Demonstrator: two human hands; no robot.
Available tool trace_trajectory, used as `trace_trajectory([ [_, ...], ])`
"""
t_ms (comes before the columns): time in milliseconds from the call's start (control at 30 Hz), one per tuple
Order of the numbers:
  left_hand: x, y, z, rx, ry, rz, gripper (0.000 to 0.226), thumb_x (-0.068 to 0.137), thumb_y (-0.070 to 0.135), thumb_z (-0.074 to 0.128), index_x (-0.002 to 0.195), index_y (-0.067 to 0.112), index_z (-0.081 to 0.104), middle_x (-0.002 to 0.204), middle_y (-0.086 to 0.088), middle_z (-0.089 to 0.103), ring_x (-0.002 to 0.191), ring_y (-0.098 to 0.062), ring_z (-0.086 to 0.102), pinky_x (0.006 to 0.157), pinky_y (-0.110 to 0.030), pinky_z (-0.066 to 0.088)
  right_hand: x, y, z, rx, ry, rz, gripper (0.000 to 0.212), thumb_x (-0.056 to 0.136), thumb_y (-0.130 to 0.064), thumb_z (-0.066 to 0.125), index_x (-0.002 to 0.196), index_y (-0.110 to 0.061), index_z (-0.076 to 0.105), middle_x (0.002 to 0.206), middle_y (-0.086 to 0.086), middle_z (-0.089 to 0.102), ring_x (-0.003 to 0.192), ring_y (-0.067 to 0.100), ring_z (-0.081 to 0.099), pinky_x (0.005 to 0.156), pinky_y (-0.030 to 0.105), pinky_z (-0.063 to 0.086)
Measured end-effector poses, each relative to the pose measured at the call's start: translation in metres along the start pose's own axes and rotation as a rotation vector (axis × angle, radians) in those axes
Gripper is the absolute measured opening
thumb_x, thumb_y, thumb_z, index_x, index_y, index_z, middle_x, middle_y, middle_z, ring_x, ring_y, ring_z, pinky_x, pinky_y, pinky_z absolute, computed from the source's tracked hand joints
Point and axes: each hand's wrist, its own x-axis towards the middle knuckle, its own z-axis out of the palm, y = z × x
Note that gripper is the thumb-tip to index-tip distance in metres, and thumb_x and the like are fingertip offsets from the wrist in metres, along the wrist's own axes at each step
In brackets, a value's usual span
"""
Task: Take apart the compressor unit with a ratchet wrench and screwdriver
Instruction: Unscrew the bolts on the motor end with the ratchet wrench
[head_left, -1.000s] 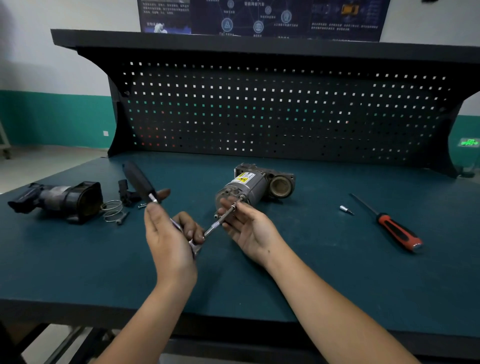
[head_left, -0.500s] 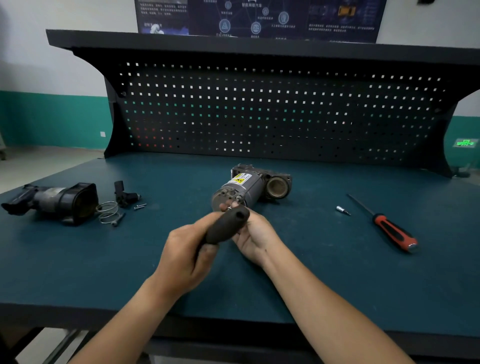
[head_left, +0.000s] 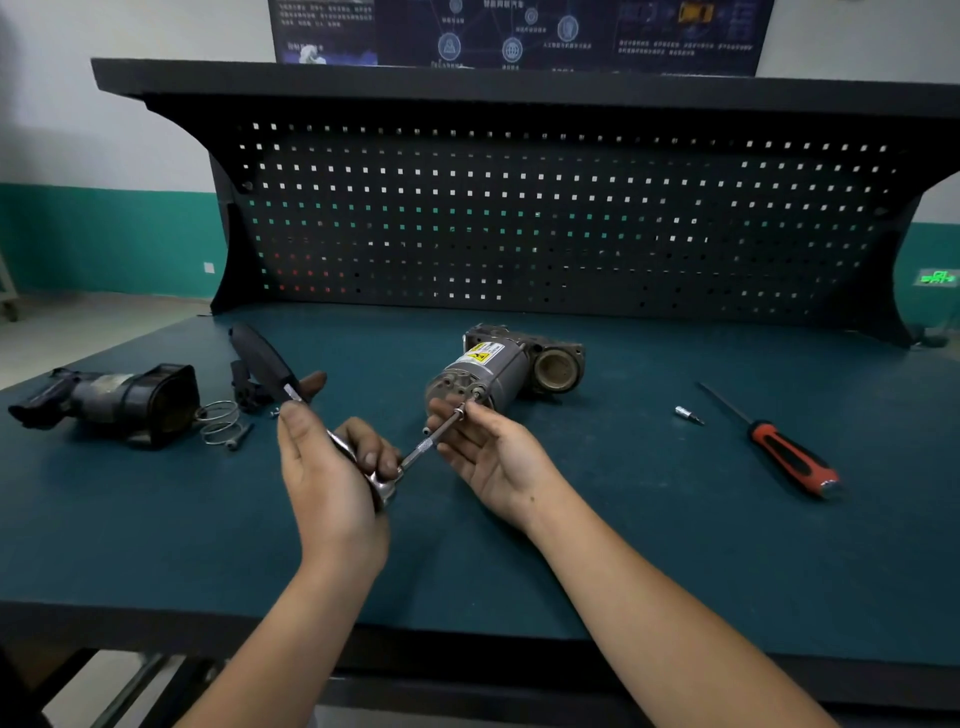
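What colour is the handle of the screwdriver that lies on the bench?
The screwdriver handle is red and black, best seen in the head view.

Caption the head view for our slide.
Left hand grips ratchet wrench while right hand pinches its extension at the compressor unit.

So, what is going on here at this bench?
A person is taking apart a compressor unit that lies on the green table. The left hand grips a ratchet wrench near its head. The right hand pinches the extension bar, steadying its tip at the unit's near end. A red screwdriver lies untouched on the right; a dark part and a spring lie on the left.
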Motion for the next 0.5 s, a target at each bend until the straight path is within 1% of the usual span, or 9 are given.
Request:
trace_trajectory([
  [100, 0.002, 0.001, 0.000, -0.050, 0.062, -0.074, 0.030, 0.102, 0.043, 0.019, 0.093, 0.031, 0.046, 0.041, 0.009, 0.029, 0.037, -0.008, 0.031, 0.050, -0.021, 0.039, 0.001, 0.001, 0.000, -0.013, 0.010, -0.008, 0.020, 0.097, -0.014, 0.042, 0.091, -0.009, 0.060, 0.072, -0.002, 0.073, 0.064, 0.008, 0.069, 0.057, 0.017, 0.053],
  [167, 0.003, 0.000, 0.000, -0.059, 0.077, -0.082, 0.030, 0.101, 0.043, 0.019, 0.092, 0.030, 0.045, 0.041, 0.009, 0.029, 0.036, -0.008, 0.030, 0.049, -0.020, 0.039, 0.002, 0.002, 0.000, -0.024, 0.020, -0.016, 0.020, 0.097, -0.014, 0.043, 0.090, -0.008, 0.060, 0.070, -0.002, 0.072, 0.063, 0.008, 0.069, 0.056, 0.017, 0.053],
  [233, 0.006, -0.002, -0.002, -0.019, 0.056, -0.026, 0.030, 0.101, 0.042, 0.019, 0.090, 0.028, 0.043, 0.040, 0.010, 0.029, 0.034, -0.008, 0.030, 0.046, -0.020, 0.037, 0.002, 0.002, 0.000, -0.032, 0.027, -0.028, 0.020, 0.097, -0.014, 0.044, 0.087, -0.008, 0.060, 0.069, -0.002, 0.072, 0.062, 0.008, 0.069, 0.056, 0.017, 0.053],
  [267, 0.006, -0.002, -0.003, 0.020, 0.022, 0.040, 0.029, 0.101, 0.041, 0.020, 0.089, 0.028, 0.042, 0.039, 0.009, 0.029, 0.033, -0.008, 0.030, 0.043, -0.019, 0.035, 0.002, 0.002, 0.000, -0.034, 0.031, -0.035, 0.020, 0.097, -0.013, 0.044, 0.086, -0.008, 0.061, 0.069, -0.002, 0.072, 0.062, 0.008, 0.069, 0.056, 0.017, 0.052],
  [333, 0.005, -0.005, -0.005, 0.134, -0.117, 0.220, 0.026, 0.098, 0.042, 0.022, 0.092, 0.032, 0.046, 0.038, 0.009, 0.032, 0.032, -0.007, 0.030, 0.039, -0.016, 0.032, 0.002, 0.002, 0.000, -0.044, 0.037, -0.043, 0.021, 0.096, -0.013, 0.045, 0.084, -0.008, 0.061, 0.068, -0.002, 0.072, 0.062, 0.008, 0.069, 0.056, 0.016, 0.052],
  [400, 0.004, -0.006, -0.012, 0.259, -0.342, 0.404, 0.025, 0.095, 0.048, 0.027, 0.098, 0.042, 0.051, 0.041, 0.011, 0.040, 0.032, -0.003, 0.032, 0.037, -0.014, 0.030, 0.002, 0.002, 0.000, -0.053, 0.042, -0.047, 0.020, 0.096, -0.013, 0.046, 0.084, -0.009, 0.061, 0.067, -0.002, 0.072, 0.061, 0.008, 0.069, 0.055, 0.016, 0.052],
  [433, 0.005, -0.006, -0.016, 0.341, -0.462, 0.485, 0.025, 0.095, 0.052, 0.028, 0.100, 0.045, 0.051, 0.045, 0.015, 0.044, 0.035, 0.001, 0.033, 0.039, -0.013, 0.030, 0.002, 0.002, 0.001, -0.052, 0.047, -0.047, 0.019, 0.096, -0.013, 0.047, 0.084, -0.009, 0.061, 0.066, -0.002, 0.071, 0.060, 0.008, 0.068, 0.054, 0.016, 0.052],
  [500, 0.006, -0.007, -0.022, 0.546, -0.657, 0.641, 0.023, 0.096, 0.056, 0.029, 0.103, 0.043, 0.047, 0.057, 0.026, 0.049, 0.041, 0.006, 0.038, 0.043, -0.012, 0.032, 0.001, 0.002, 0.001, -0.046, 0.056, -0.050, 0.019, 0.095, -0.012, 0.047, 0.082, -0.011, 0.061, 0.065, -0.002, 0.071, 0.058, 0.007, 0.068, 0.054, 0.016, 0.052],
])
